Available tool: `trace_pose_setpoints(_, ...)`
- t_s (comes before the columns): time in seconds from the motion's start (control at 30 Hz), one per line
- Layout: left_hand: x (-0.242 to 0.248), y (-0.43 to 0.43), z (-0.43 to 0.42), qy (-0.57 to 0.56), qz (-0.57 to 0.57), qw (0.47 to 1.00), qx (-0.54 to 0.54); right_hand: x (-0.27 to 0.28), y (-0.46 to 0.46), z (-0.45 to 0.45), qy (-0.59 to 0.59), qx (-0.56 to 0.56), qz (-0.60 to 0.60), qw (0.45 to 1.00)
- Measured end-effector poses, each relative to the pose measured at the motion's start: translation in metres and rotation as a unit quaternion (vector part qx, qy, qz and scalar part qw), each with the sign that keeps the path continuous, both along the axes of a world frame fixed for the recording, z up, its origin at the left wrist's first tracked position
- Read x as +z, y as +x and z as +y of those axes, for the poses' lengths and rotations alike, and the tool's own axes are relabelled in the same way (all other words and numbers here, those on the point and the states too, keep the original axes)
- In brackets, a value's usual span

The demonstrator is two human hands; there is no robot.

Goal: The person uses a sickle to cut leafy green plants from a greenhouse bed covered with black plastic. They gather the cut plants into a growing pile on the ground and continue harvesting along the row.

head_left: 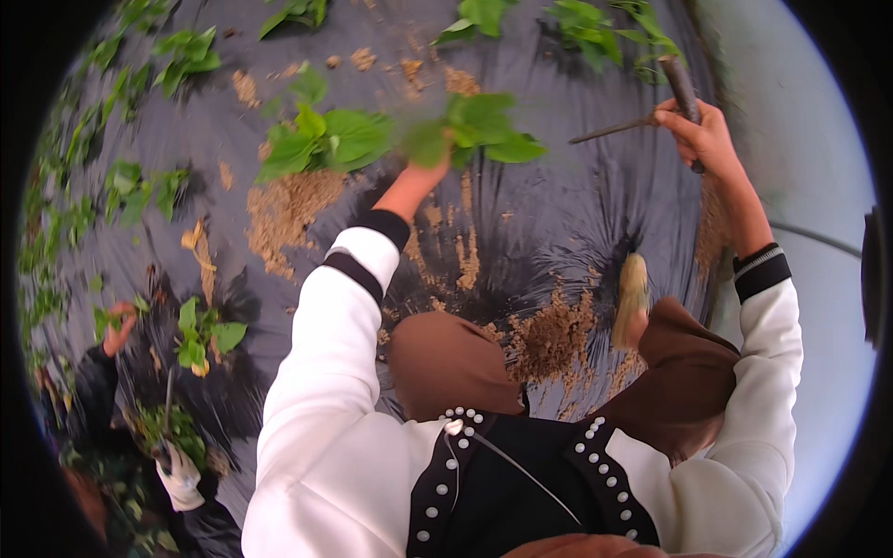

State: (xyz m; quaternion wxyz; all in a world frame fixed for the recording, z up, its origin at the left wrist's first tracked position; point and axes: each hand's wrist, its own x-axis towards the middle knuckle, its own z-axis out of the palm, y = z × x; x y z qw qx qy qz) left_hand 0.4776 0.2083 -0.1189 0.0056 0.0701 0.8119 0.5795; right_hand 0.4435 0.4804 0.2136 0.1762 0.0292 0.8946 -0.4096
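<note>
Above the black plastic mulch film (544, 202), my left hand (427, 171) grips a leafy green seedling (488, 125). Its leaves hide most of the fingers, and one blurred leaf covers the knuckles. Just left of that hand grows another broad-leaved plant (335, 136), beside a patch of loose soil (293, 213). My right hand (704, 136) is closed around the dark handle of a T-shaped dibber (614, 130). The tool's thin metal spike points left, clear of the film.
Rows of young plants (187, 59) stand in the film. A soil heap (554, 335) lies between my knees, near my shoe (631, 300). A pale plastic sheet (802, 174) borders the right. At lower left, a co-worker's gloved hand (180, 478) holds a tool beside bunched seedlings (174, 429).
</note>
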Motion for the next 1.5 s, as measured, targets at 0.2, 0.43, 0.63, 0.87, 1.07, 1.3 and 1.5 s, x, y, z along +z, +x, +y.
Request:
trace_pose_setpoints(0.2, -0.018, -0.001, -0.006, -0.238, 0.173, 0.956, 0.018, 0.009, 0.044, 0.021, -0.009, -0.024, -0.083, 0.996)
trace_pose_setpoints(0.43, 0.109, 0.113, 0.008, -0.142, 0.146, 0.973, 0.107, -0.050, 0.097, 0.073, -0.161, -0.023, -0.136, 0.977)
trace_pose_setpoints(0.63, 0.185, 0.139, 0.161, -0.248, 0.275, 0.920, -0.129, -0.092, 0.136, 0.068, -0.287, -0.105, -0.252, 0.918)
trace_pose_setpoints(0.87, 0.190, 0.164, 0.195, -0.265, 0.138, 0.945, -0.132, -0.106, 0.162, 0.085, -0.363, 0.007, -0.284, 0.887)
trace_pose_setpoints(1.07, 0.202, 0.178, 0.217, -0.155, 0.007, 0.969, -0.193, -0.113, 0.146, 0.116, -0.286, 0.241, -0.127, 0.919)
trace_pose_setpoints(1.3, 0.173, 0.215, 0.227, -0.256, 0.082, 0.953, -0.140, -0.120, 0.156, 0.114, -0.256, 0.320, -0.112, 0.905)
trace_pose_setpoints(1.5, 0.187, 0.250, 0.164, -0.391, 0.044, 0.917, -0.067, -0.132, 0.121, 0.146, -0.290, 0.232, -0.237, 0.898)
